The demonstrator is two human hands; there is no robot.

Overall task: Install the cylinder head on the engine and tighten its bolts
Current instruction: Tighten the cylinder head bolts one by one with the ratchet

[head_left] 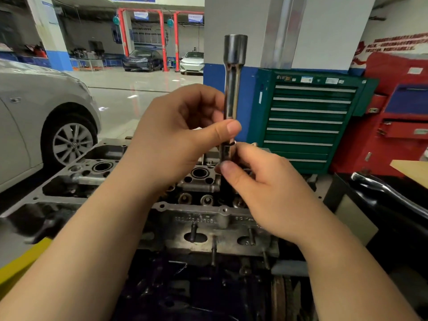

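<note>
Left: a silver car [34,117] stands well apart from the engine, beyond open, glossy floor. The cylinder head [201,218] already sits on the engine [185,286], low and central in the view; it reads as a heavy, rigid casting with hard corners, protruding studs along its near face and open bores on top, best taken by its solid outer walls and not by the studs.

Centre: the left hand [176,137] grips the polished shaft of a long socket extension [232,96] between thumb and curled fingers, holding it upright above the head. The tool is stiff steel, smooth and probably slippery; its wider upper end [235,48] offers the better purchase for turning. Its dark lower end reaches down toward the top of the head; whether it is seated on a bolt cannot be told.

Right: the right hand [261,188] pinches the lower section of the tool just beneath the left thumb, steadying it. Behind stand a green drawer cabinet [308,121] and a red cabinet [398,126]; a dark, glossy object [389,198] lies near the right forearm, so elbow room is judged tighter on this side than on the left.
</note>
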